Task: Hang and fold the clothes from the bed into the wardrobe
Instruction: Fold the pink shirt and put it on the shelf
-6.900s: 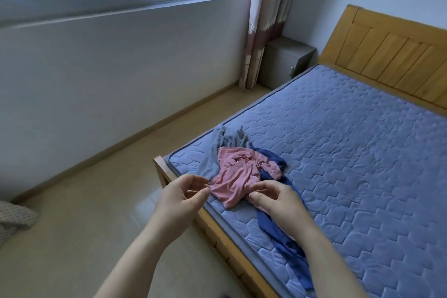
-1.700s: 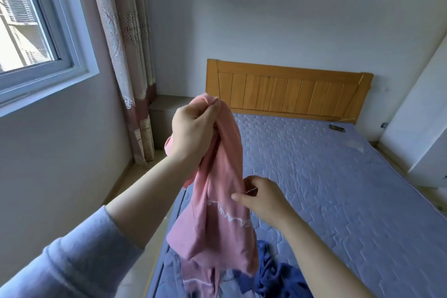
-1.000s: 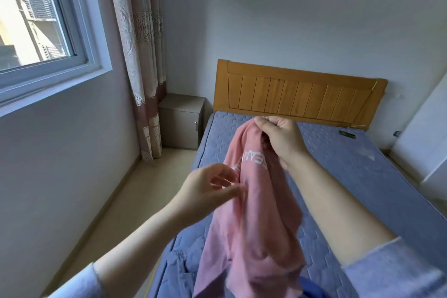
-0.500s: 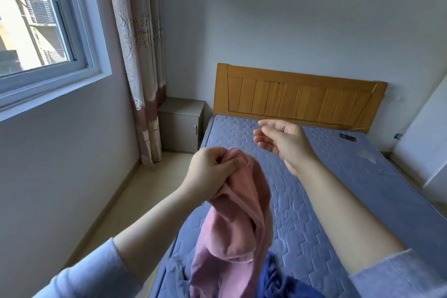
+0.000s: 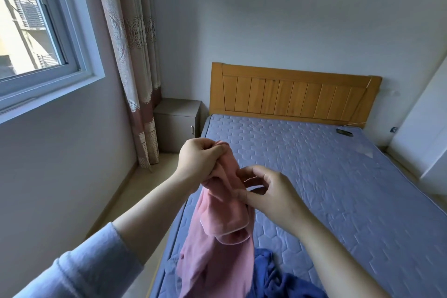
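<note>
Our right hand [image 5: 273, 192], which hung open and clear of the cloth half a second ago, has dropped back to the pink garment [image 5: 217, 237] and now pinches a fold of it between thumb and fingertips. Our left hand [image 5: 199, 164] grips the bunched top of the garment in a closed fist, so the cloth hangs in the air from both hands above the near left corner of the bed [image 5: 338, 189]. Beside its lower part a blue garment [image 5: 278, 278] lies crumpled on the mattress. Farther off we see the headboard [image 5: 290, 97], a small dark object [image 5: 344, 132] on the mattress near it, a grey nightstand [image 5: 177, 113] at the bed's left, and then the curtain [image 5: 135, 68] beside the window [image 5: 36, 31].
</note>
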### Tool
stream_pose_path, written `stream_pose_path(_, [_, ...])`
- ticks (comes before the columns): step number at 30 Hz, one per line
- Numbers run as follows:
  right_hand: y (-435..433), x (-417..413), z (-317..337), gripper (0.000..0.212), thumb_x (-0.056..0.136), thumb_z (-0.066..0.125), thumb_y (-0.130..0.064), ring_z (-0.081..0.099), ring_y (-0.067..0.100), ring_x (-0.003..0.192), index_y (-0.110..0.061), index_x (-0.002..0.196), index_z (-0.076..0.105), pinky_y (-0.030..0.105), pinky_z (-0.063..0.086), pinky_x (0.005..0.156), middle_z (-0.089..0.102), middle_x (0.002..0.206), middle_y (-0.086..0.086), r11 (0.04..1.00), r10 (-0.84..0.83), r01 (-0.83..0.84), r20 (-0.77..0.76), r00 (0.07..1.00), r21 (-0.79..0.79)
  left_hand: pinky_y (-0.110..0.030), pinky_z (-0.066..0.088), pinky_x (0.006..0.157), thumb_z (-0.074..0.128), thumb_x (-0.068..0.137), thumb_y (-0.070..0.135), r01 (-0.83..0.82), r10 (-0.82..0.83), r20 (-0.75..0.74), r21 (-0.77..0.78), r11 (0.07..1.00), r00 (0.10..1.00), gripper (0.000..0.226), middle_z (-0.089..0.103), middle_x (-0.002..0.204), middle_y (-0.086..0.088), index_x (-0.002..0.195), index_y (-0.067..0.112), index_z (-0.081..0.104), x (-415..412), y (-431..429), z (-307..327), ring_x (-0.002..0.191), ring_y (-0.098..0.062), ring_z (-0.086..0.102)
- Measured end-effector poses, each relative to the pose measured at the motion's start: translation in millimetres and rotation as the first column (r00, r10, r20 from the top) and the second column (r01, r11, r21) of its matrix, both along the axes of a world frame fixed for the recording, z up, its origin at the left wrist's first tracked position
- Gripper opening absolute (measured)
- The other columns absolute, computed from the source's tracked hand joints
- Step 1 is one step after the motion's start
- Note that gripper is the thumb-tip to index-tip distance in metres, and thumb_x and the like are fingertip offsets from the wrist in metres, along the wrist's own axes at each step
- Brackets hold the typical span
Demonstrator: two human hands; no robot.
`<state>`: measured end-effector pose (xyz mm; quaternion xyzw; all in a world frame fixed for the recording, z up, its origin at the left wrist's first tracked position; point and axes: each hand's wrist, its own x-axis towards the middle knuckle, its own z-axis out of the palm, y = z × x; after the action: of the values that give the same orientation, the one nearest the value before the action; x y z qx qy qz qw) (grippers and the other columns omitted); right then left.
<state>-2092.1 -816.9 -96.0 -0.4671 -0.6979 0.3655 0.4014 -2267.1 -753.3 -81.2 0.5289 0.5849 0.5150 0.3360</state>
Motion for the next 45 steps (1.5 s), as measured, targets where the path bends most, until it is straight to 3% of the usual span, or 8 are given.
stream_pose_path(8, [13,-10,8,0.015,0.097,0.059,-0.019,0.058,0.010,0.074,-0.014,0.089,0.072,0.036,0.048,0.068,0.070,0.081,0.012,0.990,-0.048,0.057,-0.067,0.997,0.132,-0.022,0.044,0.051,0.068,0.087,0.027,0.091,-0.086,0.120,-0.036,0.995,0.989,0.024,0.060,0.054,0.004,0.066,0.017,0.073,-3,-9,8,0.049,-0.009,0.052])
stream_pose_path(12, [35,-8,31,0.031,0.101,0.051,-0.019,0.048,0.019,0.073,0.009,0.088,0.058,0.039,0.041,0.070,0.055,0.076,0.015,0.955,-0.225,0.257,-0.202,0.953,0.150,-0.031,0.058,0.072,0.051,0.097,0.037,0.327,-0.270,0.383,-0.090,0.941,0.883,0.037,0.075,0.086,-0.007,0.097,0.005,0.070,-17,-20,9,0.073,-0.021,0.071])
stream_pose_path(17, [54,-6,54,0.035,0.098,0.052,-0.019,0.040,0.016,0.067,0.013,0.083,0.054,0.031,0.031,0.064,0.044,0.070,0.009,0.944,-0.273,0.286,-0.093,0.957,0.167,-0.045,0.054,0.094,0.061,0.088,0.051,0.361,-0.348,0.127,-0.099,0.927,0.929,0.040,0.075,0.097,-0.002,0.101,0.015,0.070,-31,-41,-12,0.095,-0.024,0.070])
stream_pose_path(25, [65,8,97,0.023,0.096,0.057,-0.022,0.050,0.019,0.077,-0.005,0.086,0.068,0.033,0.040,0.072,0.059,0.079,0.007,0.934,-0.274,0.298,-0.140,0.951,0.196,-0.032,0.055,0.088,0.083,0.062,0.050,0.541,-0.557,-0.113,-0.142,0.829,0.823,0.052,0.071,0.097,0.010,0.103,0.025,0.064,-16,-70,-48,0.093,-0.006,0.067])
stream_pose_path(29, [67,19,110,0.020,0.096,0.057,-0.023,0.052,0.018,0.079,-0.014,0.083,0.069,0.032,0.040,0.072,0.062,0.083,0.007,0.910,-0.303,0.334,-0.156,0.940,0.245,-0.033,0.044,0.070,0.075,0.072,0.036,0.503,-0.516,-0.138,-0.123,0.856,0.845,0.041,0.059,0.077,-0.004,0.091,0.001,0.065,-11,-67,-54,0.072,-0.011,0.052])
stream_pose_path(34, [74,43,110,0.024,0.094,0.058,-0.025,0.048,0.017,0.074,-0.020,0.071,0.064,0.032,0.037,0.068,0.058,0.075,0.003,0.862,-0.396,0.423,-0.150,0.906,0.280,-0.036,0.047,0.079,0.053,0.080,0.028,0.525,-0.466,0.341,-0.106,0.844,0.817,0.036,0.065,0.092,-0.012,0.098,0.001,0.068,-15,-58,-38,0.084,-0.021,0.059])
stream_pose_path(38, [75,71,98,0.026,0.091,0.060,-0.030,0.044,0.019,0.064,-0.016,0.068,0.062,0.034,0.034,0.061,0.051,0.069,0.007,0.836,-0.465,0.484,-0.135,0.875,0.257,-0.040,0.049,0.088,0.052,0.095,0.025,0.386,-0.360,0.361,0.000,0.923,0.860,0.025,0.073,0.108,-0.011,0.107,0.018,0.073,-34,-36,-8,0.101,-0.024,0.067])
stream_pose_path(45, [67,93,70,0.005,0.088,0.070,-0.022,0.047,0.009,0.056,-0.020,0.092,0.071,0.024,0.035,0.057,0.056,0.059,-0.004,0.939,-0.334,0.307,0.197,0.922,0.157,-0.027,0.052,0.067,0.045,0.099,0.020,0.354,-0.332,0.335,-0.006,0.935,0.882,0.024,0.067,0.088,-0.011,0.103,0.009,0.065,-27,-10,43,0.078,-0.018,0.063])
